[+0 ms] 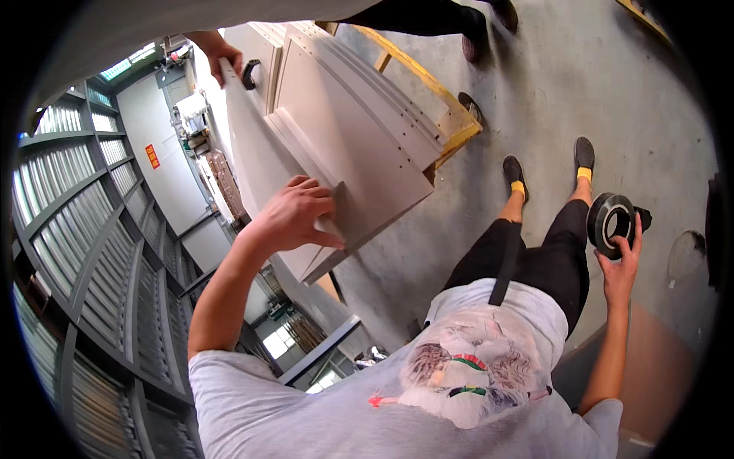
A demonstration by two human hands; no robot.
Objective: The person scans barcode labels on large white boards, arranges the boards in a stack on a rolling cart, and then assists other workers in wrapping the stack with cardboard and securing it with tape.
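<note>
My left hand point(294, 214) is closed round the near end of a long pale board point(256, 145), fingers over its top and thumb at its edge. That board lies on a stack of flat off-white panels point(344, 115), some with small holes along their edges. Held out to the right, my right hand point(621, 268) is closed on a roll of tape point(598, 222) with a dark, shiny outside and a pale core ring. A co-worker's hand point(218, 53) grips the far end of the board, beside a small black object point(249, 74) whose kind I cannot make out.
Under the panels stands a yellow frame point(459, 138) whose corner sticks out over the grey concrete floor point(535, 84). Another person's dark shoe point(474, 46) shows at the top. A corrugated wall with dark beams point(84, 268) runs along the left. Brown stacked material point(222, 180) stands beyond the panels.
</note>
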